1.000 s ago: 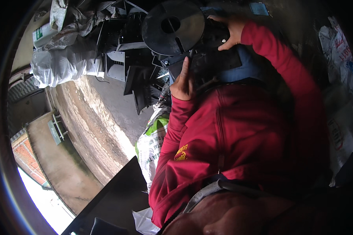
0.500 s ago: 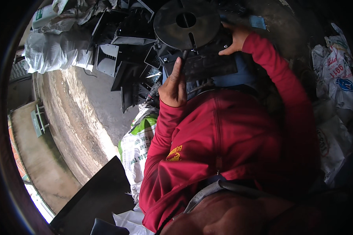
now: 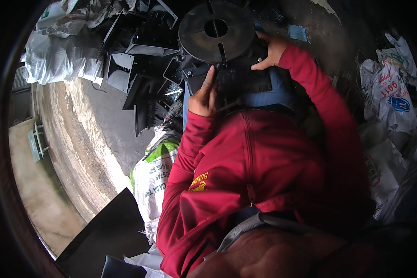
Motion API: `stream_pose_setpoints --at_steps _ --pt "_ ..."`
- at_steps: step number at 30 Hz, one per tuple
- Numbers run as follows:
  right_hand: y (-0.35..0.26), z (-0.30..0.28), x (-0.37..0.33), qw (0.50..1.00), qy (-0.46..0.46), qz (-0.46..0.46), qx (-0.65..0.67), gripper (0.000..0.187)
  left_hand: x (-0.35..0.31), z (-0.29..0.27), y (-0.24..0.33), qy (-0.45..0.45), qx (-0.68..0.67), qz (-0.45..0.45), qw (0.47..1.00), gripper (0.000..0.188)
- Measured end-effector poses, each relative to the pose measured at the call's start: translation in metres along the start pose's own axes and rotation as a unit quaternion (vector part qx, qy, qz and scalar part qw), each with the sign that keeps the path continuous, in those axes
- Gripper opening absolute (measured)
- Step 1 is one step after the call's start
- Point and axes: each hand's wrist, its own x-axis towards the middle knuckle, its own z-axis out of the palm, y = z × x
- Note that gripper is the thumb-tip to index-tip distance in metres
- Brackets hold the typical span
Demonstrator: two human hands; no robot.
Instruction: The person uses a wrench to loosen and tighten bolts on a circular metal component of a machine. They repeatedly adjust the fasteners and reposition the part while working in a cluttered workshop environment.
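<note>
Disc (image 3: 194,34), flat, dull dark grey, slotted, open at the centre

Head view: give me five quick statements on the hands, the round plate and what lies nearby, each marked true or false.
1. The left hand has its forefinger extended toward the round plate. True.
2. The round plate is solid right across. False: it has a central hole.
3. The right hand is clenched into a fist. False: its thumb and forefinger are spread apart.
4. A small blue piece lies to the left of the plate. False: it lies to the right.
5. A white-and-green bag is to the left of the red left sleeve. True.
</note>
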Motion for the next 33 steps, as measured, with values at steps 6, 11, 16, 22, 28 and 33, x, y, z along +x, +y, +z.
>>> stream_pose_setpoints --at_steps 6,11,16,22,28,33 --pt "0.009 0.007 -0.003 0.999 0.034 -0.023 0.002 0.104 -0.006 -0.007 0.01 0.134 -0.055 0.115 0.983 0.051" --pt "0.012 0.01 -0.002 0.998 0.039 0.01 -0.038 0.107 -0.003 0.002 0.001 0.0 0.058 0.04 0.998 0.05" --pt "0.004 0.007 -0.003 0.999 0.032 0.003 -0.042 0.108 -0.003 -0.01 0.015 0.106 -0.061 0.045 0.991 0.048" --pt "0.009 0.011 0.001 0.999 0.039 -0.017 -0.01 0.107 0.001 0.006 -0.003 0.003 0.014 0.02 1.0 0.044" --pt "0.008 0.007 0.0 0.998 0.026 0.002 -0.055 0.113 -0.009 -0.021 -0.01 -0.008 -0.169 -0.099 0.981 0.039" --pt "-0.007 -0.004 0.001 0.999 -0.025 0.019 -0.036 0.115 -0.003 -0.009 -0.009 0.018 -0.253 -0.155 0.955 0.039"
